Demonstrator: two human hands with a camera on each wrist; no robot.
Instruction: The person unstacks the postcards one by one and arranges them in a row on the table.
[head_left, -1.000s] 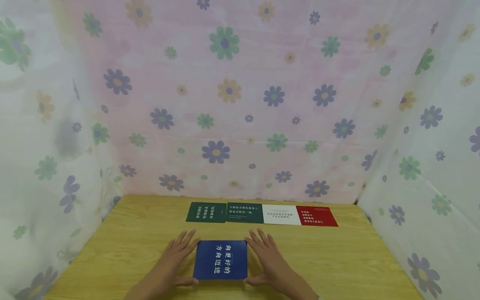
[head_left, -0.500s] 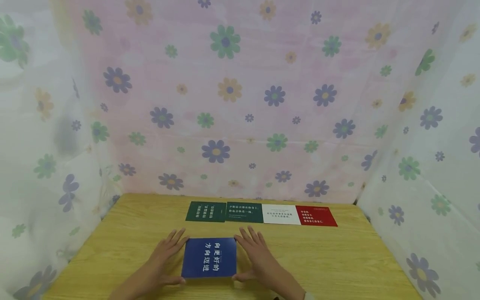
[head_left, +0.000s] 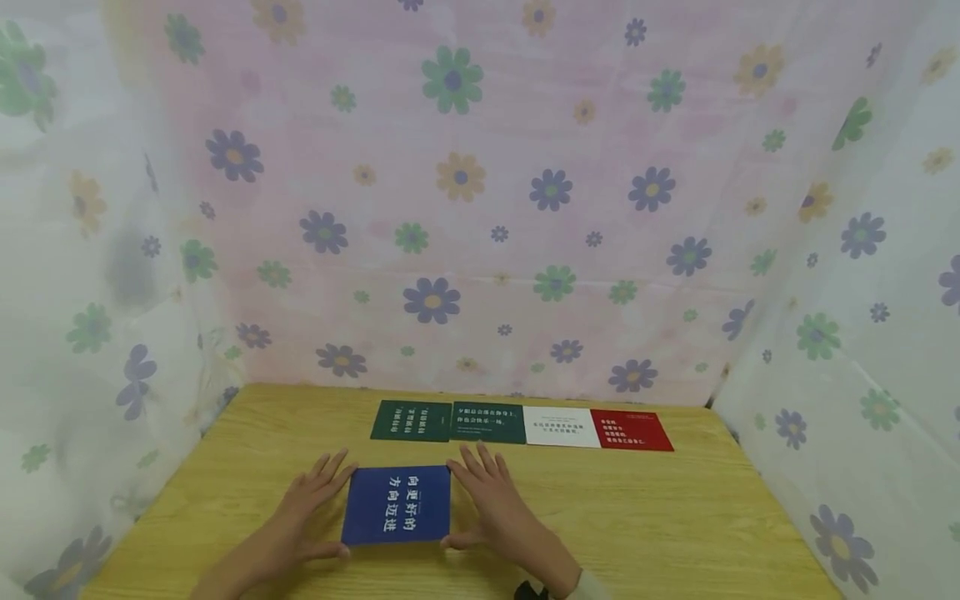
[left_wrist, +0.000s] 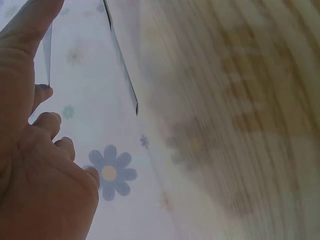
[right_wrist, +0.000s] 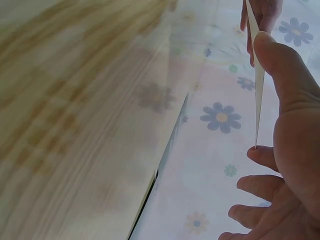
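A blue card with white lettering turned sideways is held level above the wooden table, seen edge-on as a thin strip in the right wrist view. My left hand holds its left side, thumb at the near corner and index finger at the far one. On the opposite side my right hand grips the card the same way, its other fingers spread. Beyond them lies a row of cards: a dark green card, a second green card, a white card and a red card.
The cards in the row lie flat, side by side, toward the back of the wooden table. Flower-patterned cloth hangs behind the table and along both sides. A small black object shows by my right wrist.
Both hands have carried the blue card leftward and slightly away from me, keeping hold of its two sides. The row of cards has stayed in place.
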